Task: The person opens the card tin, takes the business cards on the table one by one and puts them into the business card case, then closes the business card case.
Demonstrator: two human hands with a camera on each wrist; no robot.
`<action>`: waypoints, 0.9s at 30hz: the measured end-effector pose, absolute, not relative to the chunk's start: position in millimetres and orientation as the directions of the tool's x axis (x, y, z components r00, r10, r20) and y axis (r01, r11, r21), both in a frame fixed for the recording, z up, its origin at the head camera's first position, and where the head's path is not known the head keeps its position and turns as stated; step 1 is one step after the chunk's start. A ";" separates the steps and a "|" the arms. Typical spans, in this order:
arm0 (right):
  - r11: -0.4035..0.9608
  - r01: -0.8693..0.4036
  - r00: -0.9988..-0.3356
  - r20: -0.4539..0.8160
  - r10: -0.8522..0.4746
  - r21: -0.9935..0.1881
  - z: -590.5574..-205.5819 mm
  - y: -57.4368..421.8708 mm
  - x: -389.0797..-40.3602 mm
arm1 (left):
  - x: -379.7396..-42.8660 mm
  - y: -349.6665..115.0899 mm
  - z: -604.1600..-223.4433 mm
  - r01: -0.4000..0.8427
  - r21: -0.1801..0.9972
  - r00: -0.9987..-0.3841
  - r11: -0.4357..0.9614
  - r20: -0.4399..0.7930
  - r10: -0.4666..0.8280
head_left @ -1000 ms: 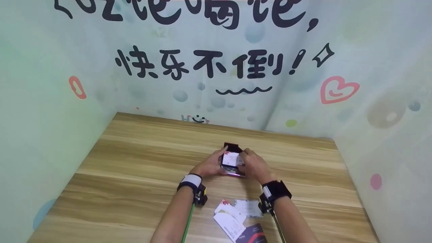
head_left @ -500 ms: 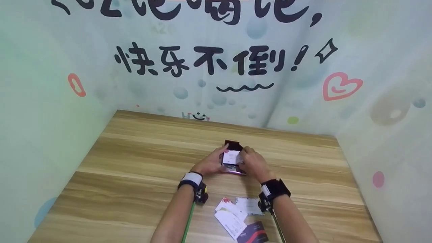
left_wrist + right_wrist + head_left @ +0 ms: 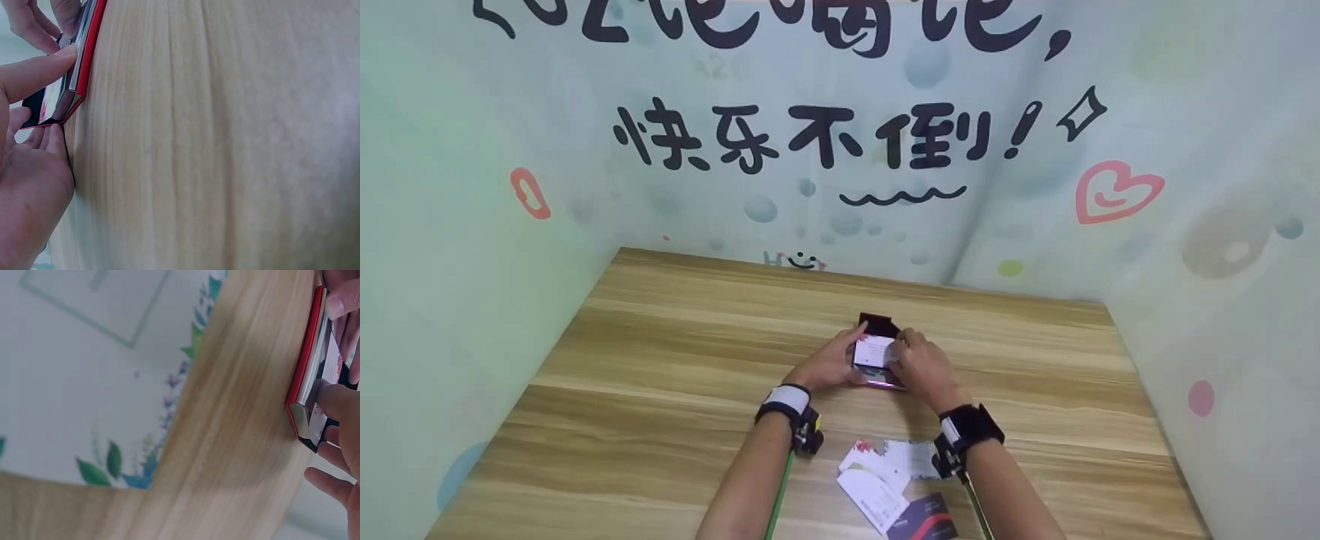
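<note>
In the head view a business card case [image 3: 879, 375] stands with its black flap [image 3: 876, 322] raised, between my two hands. Its outer shell [image 3: 306, 349] is red and its inner frame is silvery metal, as the right wrist view shows. A white business card [image 3: 873, 351] with red flowers lies in it. My left hand [image 3: 826, 366] grips the case's left end, thumb on the metal frame and fingers at its far side. At the opposite end, my right hand [image 3: 928, 369] pinches the card's edge with curled fingers. Those fingers partly hide the card's right end.
Nearer the front of the wooden table [image 3: 660, 375] lie loose cards: overlapping white cards [image 3: 874, 487], a flower-bordered card [image 3: 911, 457] and a dark card with a red stripe [image 3: 924, 517]. Printed cloth walls [image 3: 810, 187] close off the back and sides.
The right fingers have shifted very slightly at the card's right end. Both hands stay on the same spots, and the loose cards have not moved.
</note>
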State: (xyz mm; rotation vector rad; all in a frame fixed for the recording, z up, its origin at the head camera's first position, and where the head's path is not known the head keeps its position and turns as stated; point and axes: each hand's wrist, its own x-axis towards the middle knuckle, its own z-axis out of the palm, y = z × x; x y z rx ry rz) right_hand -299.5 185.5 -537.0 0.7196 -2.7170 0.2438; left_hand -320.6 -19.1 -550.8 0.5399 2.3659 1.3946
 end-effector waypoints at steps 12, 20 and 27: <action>0.871 -0.490 -0.842 0.286 -0.458 -0.047 -543.4 181.8 -289.9 | -320.6 -19.7 -551.7 0.155 0.880 -0.869 0.449 -0.095 0.485; 0.862 -0.502 -0.846 0.246 -0.473 -0.066 -543.8 185.5 -280.3 | -318.1 -20.7 -546.7 0.177 0.877 -0.862 0.446 -0.080 0.500; 0.849 -0.526 -0.835 0.219 -0.505 -0.048 -543.0 186.4 -275.3 | -318.9 -19.9 -546.7 0.183 0.877 -0.858 0.444 -0.078 0.508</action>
